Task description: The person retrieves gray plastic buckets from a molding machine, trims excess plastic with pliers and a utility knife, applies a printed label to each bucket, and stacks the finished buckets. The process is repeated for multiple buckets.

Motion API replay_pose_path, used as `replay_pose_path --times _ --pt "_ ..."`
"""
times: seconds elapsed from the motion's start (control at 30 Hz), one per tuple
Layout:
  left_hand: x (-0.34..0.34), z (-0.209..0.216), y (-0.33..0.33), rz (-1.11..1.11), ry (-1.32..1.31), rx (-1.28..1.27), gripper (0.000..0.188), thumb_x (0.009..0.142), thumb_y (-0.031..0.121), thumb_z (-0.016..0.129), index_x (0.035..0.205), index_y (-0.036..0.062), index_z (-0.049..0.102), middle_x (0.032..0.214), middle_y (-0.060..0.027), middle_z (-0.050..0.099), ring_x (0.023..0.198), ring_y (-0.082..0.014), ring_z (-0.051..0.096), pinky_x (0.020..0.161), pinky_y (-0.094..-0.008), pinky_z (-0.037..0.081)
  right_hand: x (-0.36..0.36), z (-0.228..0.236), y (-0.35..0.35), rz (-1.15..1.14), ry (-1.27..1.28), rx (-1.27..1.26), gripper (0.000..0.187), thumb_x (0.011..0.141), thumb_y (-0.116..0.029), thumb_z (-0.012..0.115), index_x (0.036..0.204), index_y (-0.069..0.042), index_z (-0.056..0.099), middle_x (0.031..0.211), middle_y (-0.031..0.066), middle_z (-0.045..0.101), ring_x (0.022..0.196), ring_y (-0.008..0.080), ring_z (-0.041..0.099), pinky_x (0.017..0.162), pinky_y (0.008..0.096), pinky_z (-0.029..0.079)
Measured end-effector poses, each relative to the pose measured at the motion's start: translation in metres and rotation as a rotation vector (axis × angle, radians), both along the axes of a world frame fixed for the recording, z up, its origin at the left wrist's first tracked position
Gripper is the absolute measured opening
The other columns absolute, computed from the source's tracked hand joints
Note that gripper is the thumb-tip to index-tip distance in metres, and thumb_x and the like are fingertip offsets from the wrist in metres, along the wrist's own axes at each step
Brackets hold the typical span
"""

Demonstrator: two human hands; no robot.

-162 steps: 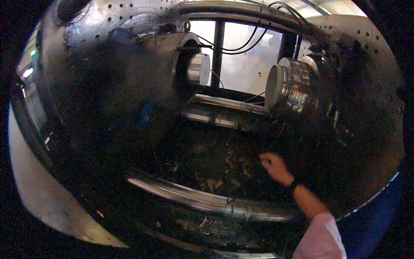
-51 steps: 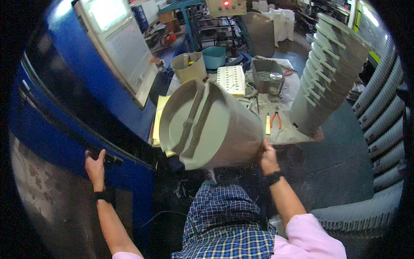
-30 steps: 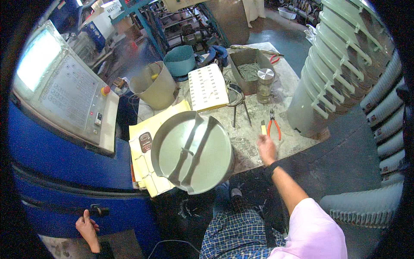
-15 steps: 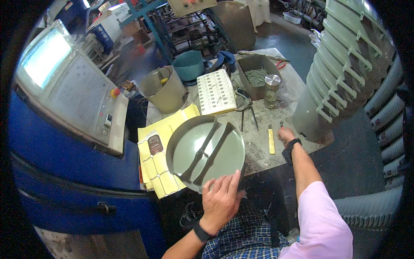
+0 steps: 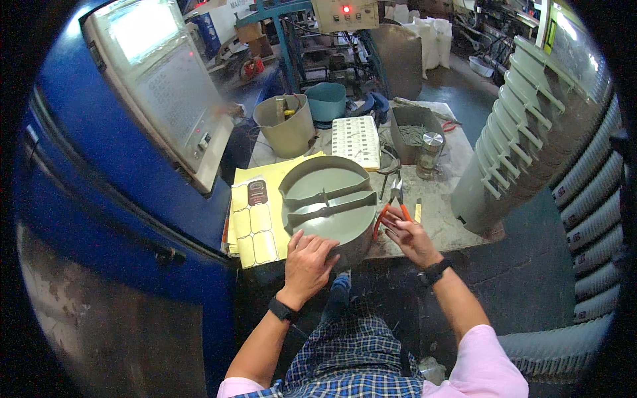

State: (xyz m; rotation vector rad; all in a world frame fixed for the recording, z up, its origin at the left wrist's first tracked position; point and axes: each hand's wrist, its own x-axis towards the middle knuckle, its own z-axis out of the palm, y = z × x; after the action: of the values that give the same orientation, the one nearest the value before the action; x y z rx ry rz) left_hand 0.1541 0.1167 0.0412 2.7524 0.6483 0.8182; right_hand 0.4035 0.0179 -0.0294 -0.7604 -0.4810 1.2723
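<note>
Presently, the right hand (image 5: pixel 413 243) is gripping the pliers (image 5: pixel 397 192) just beside the bucket (image 5: pixel 332 225), which is sitting at the table's (image 5: pixel 439 202) near edge. The left hand (image 5: pixel 306 266) is resting at the bucket's near rim; whether gripping, I cannot tell. Pressing hard there would be risking a tip; a loose grasp, dropped pliers.

Grey bucket (image 5: pixel 332 229) — near rim partly hidden behind the left hand (image 5: pixel 308 265)
</note>
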Motion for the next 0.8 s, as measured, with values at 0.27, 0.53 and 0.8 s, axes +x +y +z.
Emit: replay_pose_path --times 0.27,0.53,0.8 --pt "-0.001 -0.008 -0.001 0.019 -0.083 0.006 0.013 0.079 0.01 0.061 0.091 0.0116 0.061 0.087 -0.002 0.062 0.092 -0.0209 0.057 0.1 -0.0396 0.031 -0.002 0.089 0.035 -0.277 -1.883 0.032 0.028 0.082 -0.016 0.058 0.107 -0.007 0.064 0.103 0.0064 0.058 0.096 0.0201 0.053 0.08 0.0342 0.043" --pt "-0.007 -0.011 -0.005 0.015 -0.072 -0.02 0.015 0.078 0.013 0.062 0.092 0.0117 0.061 0.09 -0.0024 0.062 0.095 -0.0208 0.057 0.101 -0.0423 0.031 -0.033 0.126 0.083 -0.102 -2.872 0.281 0.037 0.085 -0.04 0.052 0.094 -0.007 0.068 0.11 0.0118 0.057 0.108 0.0314 0.049 0.096 0.0569 0.029" --pt "-0.015 0.009 0.007 -0.112 0.087 -0.175 0.032 0.077 0.026 0.067 0.103 0.009 0.061 0.093 -0.0093 0.063 0.093 -0.0259 0.058 0.09 -0.04 0.041 -0.046 0.132 0.103 0.322 -3.012 0.032 0.023 0.085 -0.024 0.051 0.096 -0.01 0.067 0.113 0.0103 0.057 0.108 0.0285 0.051 0.093 0.0566 0.035"
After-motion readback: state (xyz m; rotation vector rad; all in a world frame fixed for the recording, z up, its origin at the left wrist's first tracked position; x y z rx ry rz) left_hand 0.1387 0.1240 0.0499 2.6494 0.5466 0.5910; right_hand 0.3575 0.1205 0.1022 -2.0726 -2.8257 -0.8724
